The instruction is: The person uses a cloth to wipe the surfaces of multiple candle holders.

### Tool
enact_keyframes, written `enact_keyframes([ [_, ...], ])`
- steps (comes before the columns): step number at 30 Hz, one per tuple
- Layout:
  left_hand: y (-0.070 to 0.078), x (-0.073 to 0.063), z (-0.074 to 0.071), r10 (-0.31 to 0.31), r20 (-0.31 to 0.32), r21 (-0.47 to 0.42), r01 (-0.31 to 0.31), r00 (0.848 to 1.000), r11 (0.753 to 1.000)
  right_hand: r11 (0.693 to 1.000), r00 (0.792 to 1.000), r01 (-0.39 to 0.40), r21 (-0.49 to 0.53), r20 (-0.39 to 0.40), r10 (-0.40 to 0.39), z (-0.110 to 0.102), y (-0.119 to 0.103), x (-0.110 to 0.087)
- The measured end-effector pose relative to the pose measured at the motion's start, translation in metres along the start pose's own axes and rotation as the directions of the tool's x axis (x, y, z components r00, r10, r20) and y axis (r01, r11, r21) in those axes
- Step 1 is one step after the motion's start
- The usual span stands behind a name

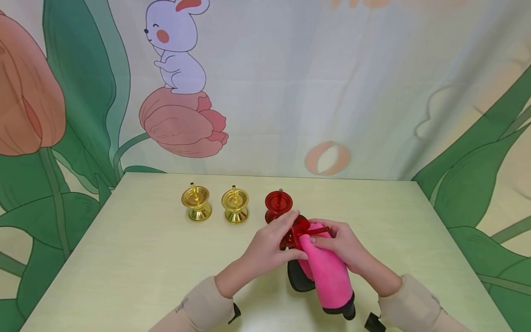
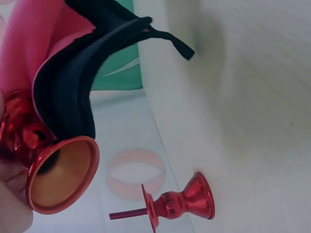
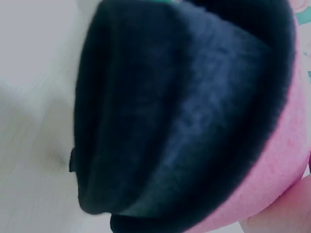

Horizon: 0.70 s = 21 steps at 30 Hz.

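One red candle holder [image 1: 299,230], gripped by the left hand [image 1: 267,245] at 5 o'clock from its standing red twin [image 1: 278,202], the right hand [image 1: 344,244] pinching pink cloth [image 1: 329,279] against it; apparent step, wiping; next move likely calls for turning it.

Standing red candlestick [image 1: 278,204] is pt. hidden by L hand [image 1: 271,246]; pink/blk cloth [image 3: 194,114] is blurred & cut off, R-wrist view; sleeve print [image 1: 181,304] can't be read.

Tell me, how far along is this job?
Possibly done: two gold holders and one red holder stand upright, though wiping can't be confirmed. In hand: a second red holder, left fingers gripping it, right fingers pinching the pink cloth against it. Probably remaining: finishing it and setting it down.
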State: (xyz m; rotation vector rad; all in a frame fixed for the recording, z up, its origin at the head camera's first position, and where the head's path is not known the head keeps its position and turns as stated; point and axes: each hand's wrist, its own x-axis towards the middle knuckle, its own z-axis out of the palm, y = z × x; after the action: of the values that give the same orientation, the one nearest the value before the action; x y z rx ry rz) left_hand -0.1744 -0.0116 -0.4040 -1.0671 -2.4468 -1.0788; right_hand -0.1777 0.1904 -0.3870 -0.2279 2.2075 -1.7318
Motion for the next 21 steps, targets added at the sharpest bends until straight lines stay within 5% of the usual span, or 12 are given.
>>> enact_keyframes([
  [3, -0.001, 0.002, -0.002, -0.014, 0.000, -0.084, 0.014, 1.000, 0.996, 1.000, 1.000, 0.003, -0.018, 0.008, -0.003, -0.001, 0.001, 0.000],
  [5, -0.002, 0.003, -0.005, -0.057, 0.056, -0.189, 0.067, 0.997, 0.980, 0.999, 1.000, 0.016, -0.044, 0.025, -0.015, -0.001, 0.001, -0.001],
  [7, -0.004, 0.005, -0.010, -0.121, 0.165, -0.322, 0.169, 0.979, 0.931, 0.996, 0.998, 0.037, -0.077, 0.059, -0.033, -0.002, 0.001, -0.002],
  [11, -0.007, 0.010, -0.021, -0.199, 0.377, -0.489, 0.377, 0.905, 0.786, 0.988, 0.988, 0.091, -0.122, 0.138, -0.074, -0.005, 0.000, -0.003],
  [13, -0.008, 0.011, -0.022, -0.219, 0.396, -0.505, 0.410, 0.892, 0.759, 0.986, 0.986, 0.104, -0.128, 0.146, -0.085, -0.006, 0.001, -0.002],
  [15, -0.008, 0.010, -0.018, -0.236, 0.325, -0.499, 0.378, 0.916, 0.780, 0.987, 0.990, 0.096, -0.131, 0.117, -0.081, -0.007, 0.001, -0.002],
  [17, -0.008, 0.006, -0.010, -0.213, 0.183, -0.453, 0.275, 0.960, 0.848, 0.990, 0.996, 0.071, -0.122, 0.068, -0.063, -0.008, 0.002, -0.001],
  [19, -0.007, 0.003, -0.002, -0.124, 0.021, -0.323, 0.124, 0.992, 0.938, 0.992, 0.998, 0.054, -0.110, 0.024, -0.052, -0.009, 0.002, -0.001],
  [21, -0.006, 0.000, 0.004, -0.014, -0.089, -0.159, 0.000, 0.996, 0.987, 0.995, 0.999, 0.032, -0.094, -0.013, -0.034, -0.009, 0.002, 0.000],
])
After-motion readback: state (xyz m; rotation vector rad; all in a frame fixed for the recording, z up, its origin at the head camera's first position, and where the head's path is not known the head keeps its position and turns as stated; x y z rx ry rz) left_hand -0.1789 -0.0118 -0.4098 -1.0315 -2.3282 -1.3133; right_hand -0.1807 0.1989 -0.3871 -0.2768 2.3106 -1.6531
